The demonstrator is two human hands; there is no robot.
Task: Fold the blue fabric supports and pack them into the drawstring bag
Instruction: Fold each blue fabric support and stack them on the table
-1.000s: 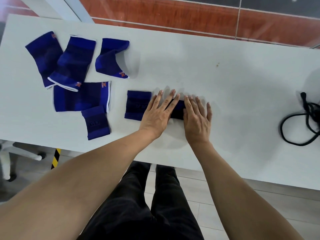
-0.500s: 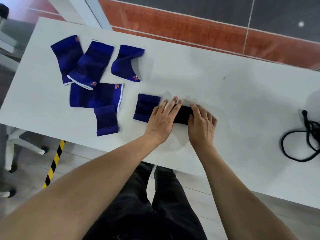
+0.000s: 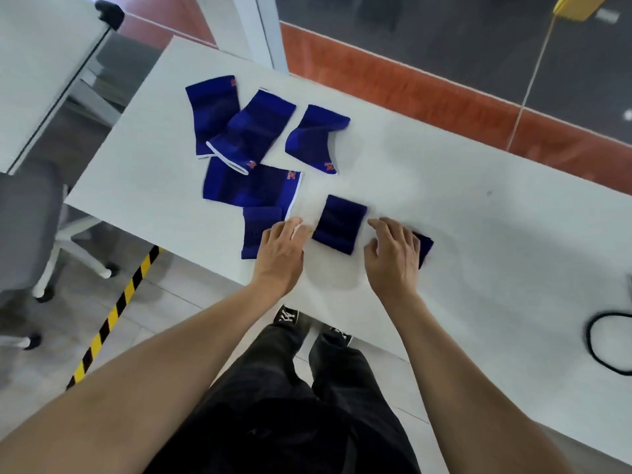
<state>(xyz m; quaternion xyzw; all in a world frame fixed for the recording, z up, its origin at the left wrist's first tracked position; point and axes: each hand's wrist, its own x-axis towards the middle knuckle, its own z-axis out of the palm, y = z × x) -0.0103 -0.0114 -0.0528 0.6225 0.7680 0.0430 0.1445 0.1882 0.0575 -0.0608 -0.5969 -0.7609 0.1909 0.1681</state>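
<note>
While both hands hover low over the white table (image 3: 478, 254), neither holds anything. The left hand (image 3: 280, 249) has its fingers loosely spread, tips just at the near corner of a small folded support (image 3: 259, 232). The right hand (image 3: 393, 256) is half curled, palm down, covering most of a dark folded support (image 3: 424, 246) that peeks out on its far-right side; whether it touches the cloth I cannot tell.

Between the hands lies a second folded support (image 3: 340, 224), flat and square. Beyond the left hand, four unfolded blue supports: one flat with a white hem (image 3: 249, 186), two overlapping further out (image 3: 256, 130) (image 3: 212, 111), and one standing curled on its own (image 3: 316, 138).

Judgement: knit elastic tubes, light, soft, not slippery or fragile; they spring back, so folds need pressing flat. Best taken by pinching a hemmed end.

The near table edge runs just under the wrists, and the small folded piece sits close to it. Wide bare surface lies right of the right hand, up to a black cord loop (image 3: 605, 343) at the frame's edge, probably the bag's drawstring. No bag body in view.
</note>
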